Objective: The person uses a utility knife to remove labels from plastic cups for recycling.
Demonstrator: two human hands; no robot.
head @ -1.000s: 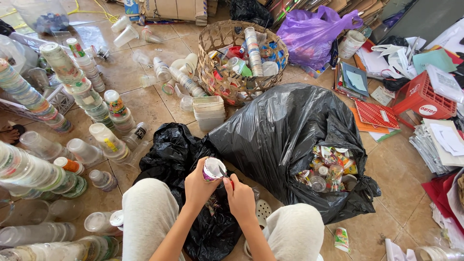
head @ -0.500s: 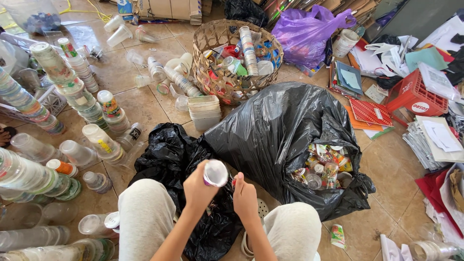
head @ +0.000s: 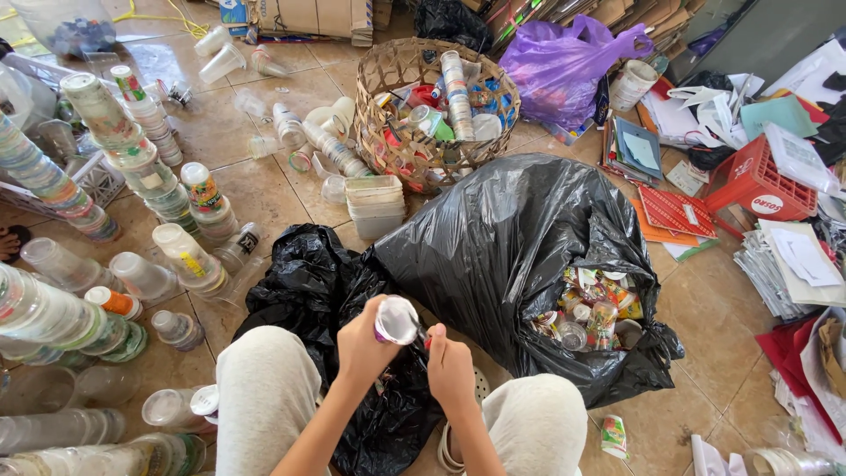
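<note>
Peeling at a small plastic cup over the black bags

I am holding the small cup wrapped in my left hand, above my knees, while my right hand is pinching narrowly at its rim; the big black bag is lying open just beyond.

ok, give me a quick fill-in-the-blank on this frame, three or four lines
1. The left hand holds a small plastic ____ with a foil lid.
2. The right hand is beside the cup, above a crumpled ____ bag.
3. The woven basket stands beside a ____ plastic bag.
4. The open bag holding packaging is coloured ____.

Missing: cup; black; purple; black
</note>
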